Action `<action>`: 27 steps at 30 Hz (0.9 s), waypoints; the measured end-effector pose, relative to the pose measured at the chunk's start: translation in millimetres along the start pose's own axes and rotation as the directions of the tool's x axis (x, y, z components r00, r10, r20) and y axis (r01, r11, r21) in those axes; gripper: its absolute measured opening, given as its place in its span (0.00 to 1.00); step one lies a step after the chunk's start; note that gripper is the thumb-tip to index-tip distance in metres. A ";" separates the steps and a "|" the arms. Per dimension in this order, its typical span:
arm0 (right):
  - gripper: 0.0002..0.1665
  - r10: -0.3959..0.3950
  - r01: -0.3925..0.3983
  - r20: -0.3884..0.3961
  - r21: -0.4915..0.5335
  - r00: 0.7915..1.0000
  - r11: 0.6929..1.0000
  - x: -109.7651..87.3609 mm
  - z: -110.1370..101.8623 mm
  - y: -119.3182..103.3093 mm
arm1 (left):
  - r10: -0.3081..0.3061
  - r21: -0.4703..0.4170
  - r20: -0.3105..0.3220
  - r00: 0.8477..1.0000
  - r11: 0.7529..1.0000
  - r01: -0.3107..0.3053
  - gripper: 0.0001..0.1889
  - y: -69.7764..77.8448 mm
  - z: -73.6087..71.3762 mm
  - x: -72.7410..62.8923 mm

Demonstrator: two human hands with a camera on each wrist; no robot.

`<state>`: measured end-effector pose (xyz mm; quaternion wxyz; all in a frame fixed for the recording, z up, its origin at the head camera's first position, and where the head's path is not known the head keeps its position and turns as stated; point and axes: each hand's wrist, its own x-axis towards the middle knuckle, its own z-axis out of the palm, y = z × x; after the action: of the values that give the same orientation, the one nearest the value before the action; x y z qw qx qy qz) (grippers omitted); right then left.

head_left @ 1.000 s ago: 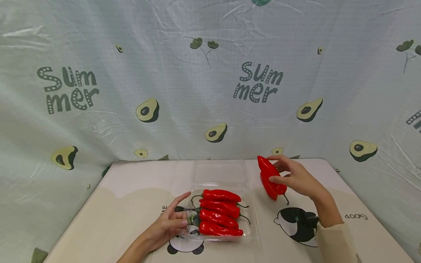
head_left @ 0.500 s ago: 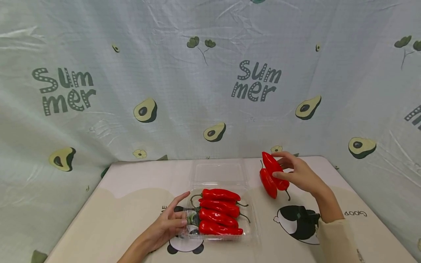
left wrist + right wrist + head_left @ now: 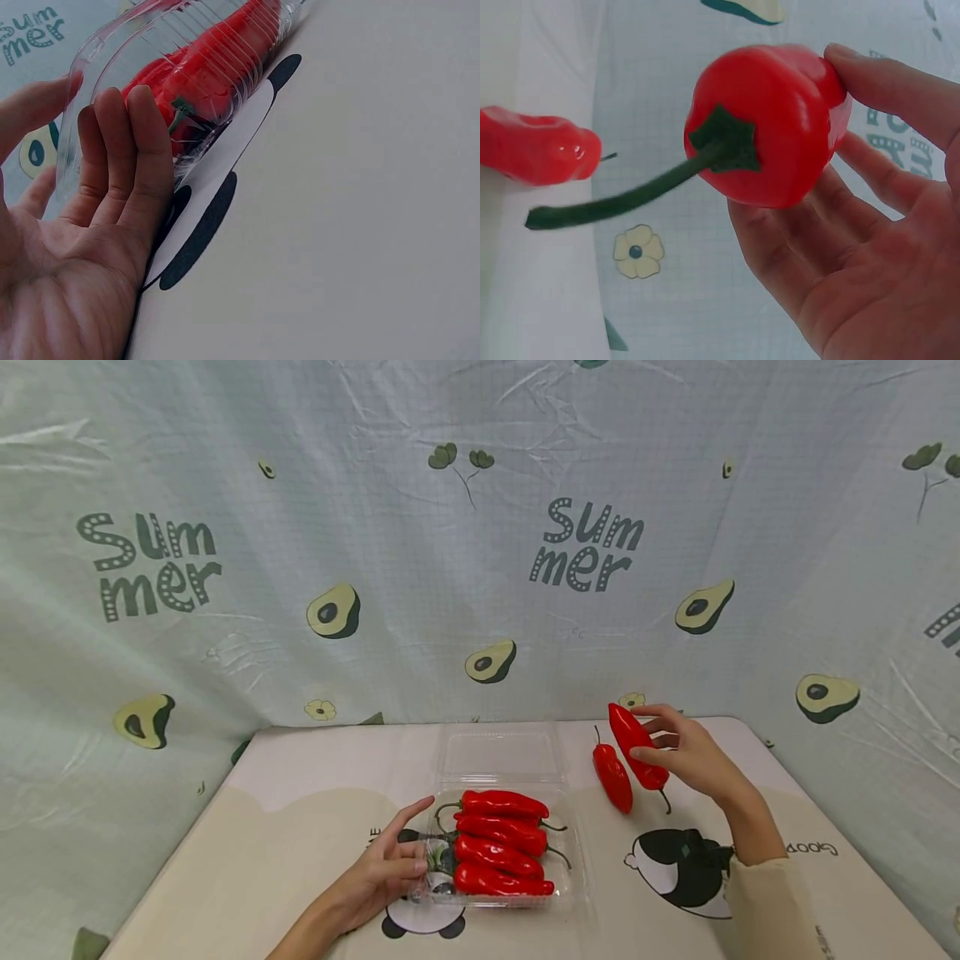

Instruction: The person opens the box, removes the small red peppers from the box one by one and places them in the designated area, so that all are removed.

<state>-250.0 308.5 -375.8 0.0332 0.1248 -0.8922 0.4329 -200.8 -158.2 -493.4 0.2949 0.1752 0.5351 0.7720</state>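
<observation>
My left hand (image 3: pixel 381 870) stands at the left end of a clear plastic clamshell box (image 3: pixel 573 881). Its bent-up fingers (image 3: pixel 112 150) rest against the box's wall. Inside lie several red peppers (image 3: pixel 498 856), side by side, with green stems. To the right, my right hand (image 3: pixel 686 752) holds another red pepper (image 3: pixel 633 747) between thumb and fingers, raised and tilted, green stem down toward me. In the right wrist view, this pepper (image 3: pixel 761 124) shows its stem end. Just left of it, one red pepper (image 3: pixel 612 778) lies apart on the table.
The box's clear lid (image 3: pixel 501 756) is laid back, away from me. The table (image 3: pixel 300 835) has a printed cover with cartoon figures. Behind it hangs a pale curtain (image 3: pixel 420 568) with avocado prints.
My right hand has moved slightly away and to the right with its pepper, separating it from the other loose pepper. The left hand and the box have stayed put.
</observation>
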 end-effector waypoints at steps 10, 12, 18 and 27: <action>0.40 0.035 -0.035 -0.024 0.017 0.999 0.999 3.7 -2.6 10.3 | -0.009 0.003 -0.011 1.000 1.000 0.009 0.46 0.1 0.1 1.2; 0.39 0.037 -0.036 -0.034 0.023 0.999 0.999 4.4 -2.7 14.4 | -0.010 0.006 -0.015 1.000 1.000 0.010 0.46 0.2 0.3 1.1; 0.39 0.061 -0.058 -0.062 0.049 0.996 0.997 5.2 -2.0 27.2 | -0.020 0.009 -0.026 0.999 1.000 0.020 0.46 0.0 0.7 -0.4; 0.41 0.133 -0.126 -0.062 0.101 0.989 0.987 7.8 0.6 40.8 | -0.001 0.003 -0.002 1.000 1.000 0.001 0.46 -0.5 -0.3 -0.1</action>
<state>-267.7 330.7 -406.0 0.0294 0.0531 -0.8748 0.4807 -200.8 -158.3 -493.9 0.2947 0.1746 0.5367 0.7711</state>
